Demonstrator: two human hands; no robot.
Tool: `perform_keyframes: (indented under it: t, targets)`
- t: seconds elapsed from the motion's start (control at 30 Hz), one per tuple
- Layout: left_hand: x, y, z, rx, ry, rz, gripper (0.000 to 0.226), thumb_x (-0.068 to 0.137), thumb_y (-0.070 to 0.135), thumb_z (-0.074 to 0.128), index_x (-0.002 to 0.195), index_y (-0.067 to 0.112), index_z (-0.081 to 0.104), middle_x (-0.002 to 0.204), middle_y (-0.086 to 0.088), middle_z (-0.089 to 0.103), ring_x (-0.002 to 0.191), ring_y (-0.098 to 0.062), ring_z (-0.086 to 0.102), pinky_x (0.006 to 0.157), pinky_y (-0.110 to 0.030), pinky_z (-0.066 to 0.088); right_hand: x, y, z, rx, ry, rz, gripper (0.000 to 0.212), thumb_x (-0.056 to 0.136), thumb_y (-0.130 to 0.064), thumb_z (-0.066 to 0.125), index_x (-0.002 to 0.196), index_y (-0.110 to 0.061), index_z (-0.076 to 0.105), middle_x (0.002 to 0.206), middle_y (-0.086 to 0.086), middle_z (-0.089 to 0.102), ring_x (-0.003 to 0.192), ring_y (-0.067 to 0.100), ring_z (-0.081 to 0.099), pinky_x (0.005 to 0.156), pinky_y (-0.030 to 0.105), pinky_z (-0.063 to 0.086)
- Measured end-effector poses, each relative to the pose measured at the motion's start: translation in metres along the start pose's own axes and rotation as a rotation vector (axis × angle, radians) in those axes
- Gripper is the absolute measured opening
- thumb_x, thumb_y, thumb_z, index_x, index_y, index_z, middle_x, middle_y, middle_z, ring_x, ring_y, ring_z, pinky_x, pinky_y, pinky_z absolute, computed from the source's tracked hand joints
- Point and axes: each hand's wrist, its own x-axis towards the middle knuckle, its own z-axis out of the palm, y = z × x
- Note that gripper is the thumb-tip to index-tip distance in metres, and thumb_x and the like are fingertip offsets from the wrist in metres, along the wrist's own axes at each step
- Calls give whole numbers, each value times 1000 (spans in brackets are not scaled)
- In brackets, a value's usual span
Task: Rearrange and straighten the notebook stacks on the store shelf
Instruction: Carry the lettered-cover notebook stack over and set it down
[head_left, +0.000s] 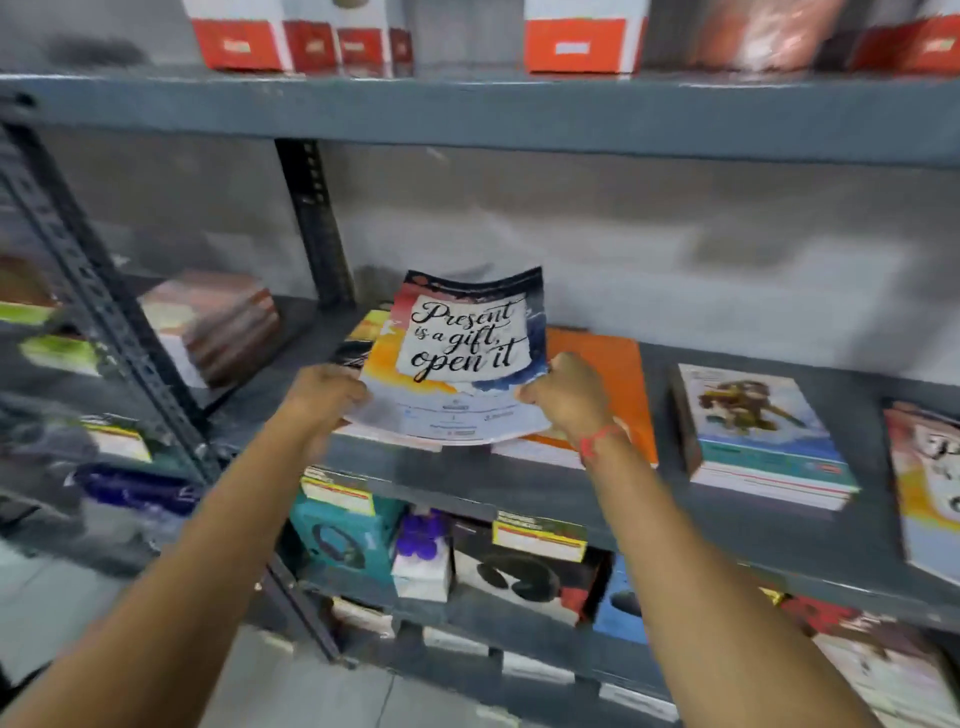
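Observation:
A thin notebook (462, 353) with a painted cover reading "Present is a gift, open it" is held tilted up over the middle shelf (571, 493). My left hand (324, 397) grips its lower left edge and my right hand (566, 395) grips its lower right edge. Its far end curls upward. Under it lies a low stack with a matching cover (371, 332). An orange-covered stack (618, 384) lies just right of it, partly behind my right wrist. Farther right sits a stack with a cartoon cover (758, 436), and another "Present" stack (930, 488) at the frame's edge.
A reddish notebook pile (218, 327) sits in the neighbouring bay left of a slotted upright (317, 228). Red and white boxes (576, 47) line the shelf above. Boxed goods with price tags (535, 556) fill the shelf below.

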Motion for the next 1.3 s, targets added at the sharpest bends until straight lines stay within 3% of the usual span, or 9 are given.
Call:
perform_keyframes:
  t: [0.07, 0.27, 0.43, 0.63, 0.7, 0.83, 0.9, 1.03, 1.3]
  targets:
    - [22, -10, -31, 29, 22, -19, 29, 83, -7, 50, 66, 17, 50, 82, -10, 53, 74, -23, 50, 73, -33, 44, 9, -14, 38, -29, -39, -8, 2, 75, -6, 63, 76, -5, 63, 72, 2, 55, 72, 17, 48, 57, 23, 36]
    - [77, -39, -70, 124, 51, -41, 18, 84, -9, 49, 78, 8, 52, 95, -15, 50, 88, -24, 46, 78, -31, 38, 42, -20, 111, -97, -45, 166, 35, 79, -11, 58, 111, 2, 57, 109, 13, 67, 99, 29, 63, 68, 32, 45]
    - [110, -54, -65, 228, 33, -26, 15, 84, -7, 50, 85, 8, 54, 90, -14, 52, 85, -22, 47, 74, -28, 37, 58, -11, 129, -216, -53, 221, 41, 79, -18, 58, 118, -3, 57, 118, 15, 66, 107, 34, 61, 91, 41, 52]
    - [128, -69, -67, 474, 44, 24, 24, 81, -6, 51, 58, 0, 52, 73, -14, 51, 83, -24, 50, 67, -29, 37, 57, 0, 131, -435, -89, 241, 50, 81, -38, 62, 115, -2, 58, 116, 18, 62, 99, 34, 64, 85, 38, 55]
    - [128, -65, -68, 644, 25, 13, 17, 85, 9, 53, 83, -2, 66, 96, -24, 64, 100, -34, 58, 83, -36, 46, 56, 0, 132, -451, -75, 219, 53, 82, -37, 62, 122, -3, 53, 121, 17, 55, 103, 33, 62, 88, 36, 53]
    - [119, -46, -60, 1110, 70, 16, 36, 88, 19, 48, 118, 2, 55, 131, -26, 45, 121, -44, 39, 100, -49, 36, 52, -2, 120, -362, 5, 175, 47, 82, -29, 63, 120, -4, 53, 119, 18, 58, 99, 33, 62, 78, 34, 54]
    - [108, -35, -41, 1039, 197, 103, 32, 84, 10, 48, 113, 0, 56, 128, -29, 43, 117, -46, 37, 97, -53, 38, 48, 0, 98, -286, 102, 140, 40, 83, -28, 62, 111, 0, 55, 114, 19, 61, 93, 33, 61, 66, 27, 46]
    - [74, 0, 33, 786, 285, 444, 34, 79, 4, 53, 112, 0, 60, 114, -32, 57, 111, -44, 47, 94, -48, 40, 40, 23, 29, -250, 306, 157, 38, 86, -27, 54, 114, -2, 55, 118, 20, 62, 108, 36, 58, 84, 34, 45]
    - [-61, 64, 273, 371, -193, 696, 18, 79, 3, 52, 90, 1, 67, 100, -26, 68, 98, -37, 61, 81, -36, 44, -11, 124, -153, -342, 626, 308, 31, 89, -16, 40, 106, -3, 62, 114, 22, 64, 105, 37, 60, 78, 34, 47]
